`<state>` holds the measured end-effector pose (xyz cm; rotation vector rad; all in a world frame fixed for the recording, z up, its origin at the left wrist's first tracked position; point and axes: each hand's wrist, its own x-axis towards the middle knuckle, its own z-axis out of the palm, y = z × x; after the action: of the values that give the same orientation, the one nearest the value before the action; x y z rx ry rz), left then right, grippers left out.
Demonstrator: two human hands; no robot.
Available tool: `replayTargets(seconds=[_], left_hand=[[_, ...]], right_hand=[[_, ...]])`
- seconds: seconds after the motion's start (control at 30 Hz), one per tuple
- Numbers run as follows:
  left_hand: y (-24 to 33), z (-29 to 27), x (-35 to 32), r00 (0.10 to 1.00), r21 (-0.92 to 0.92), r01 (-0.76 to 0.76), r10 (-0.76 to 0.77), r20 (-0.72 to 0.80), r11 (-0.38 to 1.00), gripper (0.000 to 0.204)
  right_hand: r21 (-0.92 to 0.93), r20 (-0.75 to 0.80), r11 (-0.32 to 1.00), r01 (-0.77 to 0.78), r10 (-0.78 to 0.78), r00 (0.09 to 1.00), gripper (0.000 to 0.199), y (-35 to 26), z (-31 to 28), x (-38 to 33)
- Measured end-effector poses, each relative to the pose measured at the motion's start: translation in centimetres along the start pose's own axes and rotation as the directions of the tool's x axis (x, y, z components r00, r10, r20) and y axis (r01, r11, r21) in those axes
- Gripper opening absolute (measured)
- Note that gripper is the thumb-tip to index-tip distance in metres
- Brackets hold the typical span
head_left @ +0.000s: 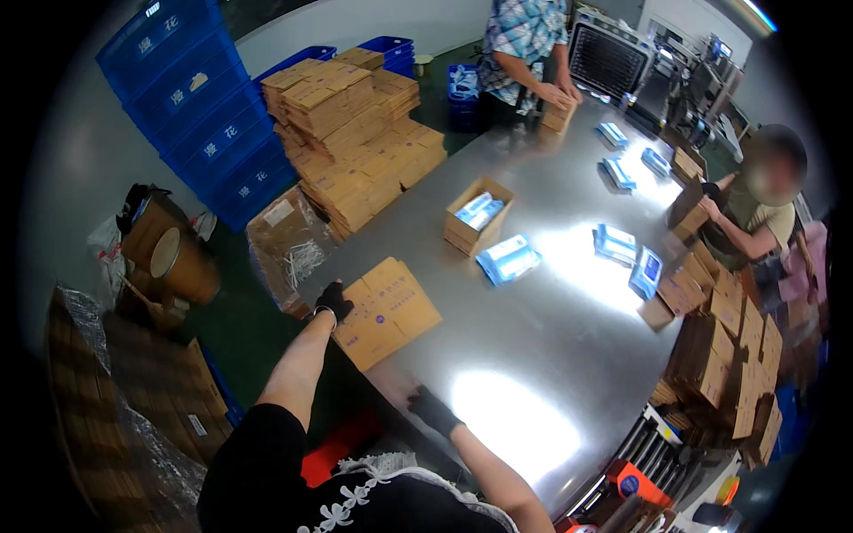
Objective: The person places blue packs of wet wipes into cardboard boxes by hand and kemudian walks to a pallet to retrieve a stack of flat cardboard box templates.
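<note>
My left hand [334,302], in a dark fingerless-looking glove with a bracelet at the wrist, grips the left edge of a flattened cardboard box [388,313]. The brown box lies folded flat at the near left corner of the metal table [391,385], part of it over the edge. Close to the near edge is my right hand [434,410], gloved too, with nothing in it and its fingers loosely apart. Beyond the flat box stands an open carton [465,233] with blue-and-white packs inside. A blue-and-white soft pack [509,259] lies beside that carton.
Stacked flattened cartons [373,169] and blue crates [200,115] stand at the left. An open box of white sticks [275,235] sits by the table. Two people handle cartons across the table, among several packs [615,244]. More cartons [724,355] are stacked at right.
</note>
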<state>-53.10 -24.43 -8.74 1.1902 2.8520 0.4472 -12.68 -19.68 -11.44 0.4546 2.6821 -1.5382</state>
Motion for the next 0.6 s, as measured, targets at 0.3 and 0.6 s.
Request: replayTargets(seconds=[0.3,0.6], left_hand=[[0.1,2.2,-0.1,0.889,-0.052,-0.448,0.438,-0.137,0.893,0.042],[21.1,-3.2,-10.2,0.406,-0.915,0.037,0.83,0.381,0.402,0.047]], right_hand=[[0.675,-0.373,0.682,-0.283,0.645,0.667,0.072,-1.7,3.5,14.6],[0.797,-0.458,0.602,-0.041,0.648,0.608,0.081,-1.3,-3.6,3.1]])
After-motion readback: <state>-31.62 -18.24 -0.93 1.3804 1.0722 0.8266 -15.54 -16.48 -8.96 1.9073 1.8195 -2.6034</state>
